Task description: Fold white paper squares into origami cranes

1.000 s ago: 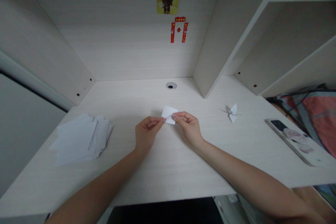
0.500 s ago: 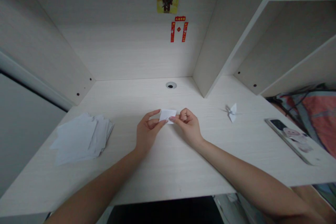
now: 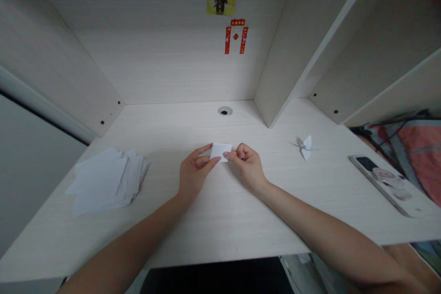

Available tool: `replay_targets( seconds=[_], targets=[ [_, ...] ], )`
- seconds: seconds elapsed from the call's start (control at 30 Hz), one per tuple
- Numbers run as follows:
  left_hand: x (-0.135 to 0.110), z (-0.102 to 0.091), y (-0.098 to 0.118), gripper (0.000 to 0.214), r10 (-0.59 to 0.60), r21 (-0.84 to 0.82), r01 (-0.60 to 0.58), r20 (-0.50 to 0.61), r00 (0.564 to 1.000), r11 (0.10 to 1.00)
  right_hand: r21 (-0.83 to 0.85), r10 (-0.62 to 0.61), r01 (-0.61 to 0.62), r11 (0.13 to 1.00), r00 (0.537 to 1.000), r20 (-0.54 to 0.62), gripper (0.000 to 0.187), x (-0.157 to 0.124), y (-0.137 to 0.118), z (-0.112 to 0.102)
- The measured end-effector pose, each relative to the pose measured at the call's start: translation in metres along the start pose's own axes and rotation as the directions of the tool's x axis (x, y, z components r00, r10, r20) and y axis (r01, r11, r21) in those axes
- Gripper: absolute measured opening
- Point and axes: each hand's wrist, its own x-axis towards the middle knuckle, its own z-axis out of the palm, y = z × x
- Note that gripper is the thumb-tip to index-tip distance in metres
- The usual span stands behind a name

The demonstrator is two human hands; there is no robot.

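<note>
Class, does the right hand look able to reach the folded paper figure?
Probably yes: flat desktop separates the right hand from the figure, though that hand holds the small paper.

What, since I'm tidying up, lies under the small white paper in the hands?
Pale desktop shows around the small white paper; whatever is directly beneath is covered by it, the left hand and right hand.

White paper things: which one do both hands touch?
The small folded piece, touched by left hand and right hand; the paper stack and the pointed paper figure lie untouched.
</note>
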Motion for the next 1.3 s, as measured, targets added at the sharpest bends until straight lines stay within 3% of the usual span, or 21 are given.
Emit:
replay_targets(
  seconds=[0.23,0.5,0.73,1.1,1.3],
  targets=[
    [0.0033,-0.0003,-0.0059,0.051,-0.092,-0.077,0.095,0.042,0.995,0.992,-0.004,0.040,-0.040,0.999,0.999,-0.005,0.046,0.0023,-0.0006,-0.0011],
    [0.0067,-0.0055,-0.0058,0.038,-0.050,0.001,0.050,0.143,0.988,0.999,-0.054,-0.031,0.032,0.998,0.999,0.014,0.044,0.0030,-0.0014,-0.0024],
    [0.0076,-0.0060,-0.0048,0.028,-0.041,0.021,0.038,0.149,0.988,0.999,-0.069,0.019,-0.016,0.997,0.999,0.042,0.047,-0.0003,-0.0034,0.0004],
    [0.0078,-0.0049,-0.0053,0.033,-0.026,0.032,0.020,0.226,0.974,0.999,-0.058,-0.009,0.007,0.998,0.999,-0.033,0.047,0.0085,-0.0051,-0.0048],
    [0.0057,-0.0028,-0.0057,0.039,-0.032,-0.079,0.046,0.172,0.985,0.996,-0.034,0.050,-0.048,0.998,0.997,0.054,0.041,0.0056,-0.0097,-0.0043]
  ],
)
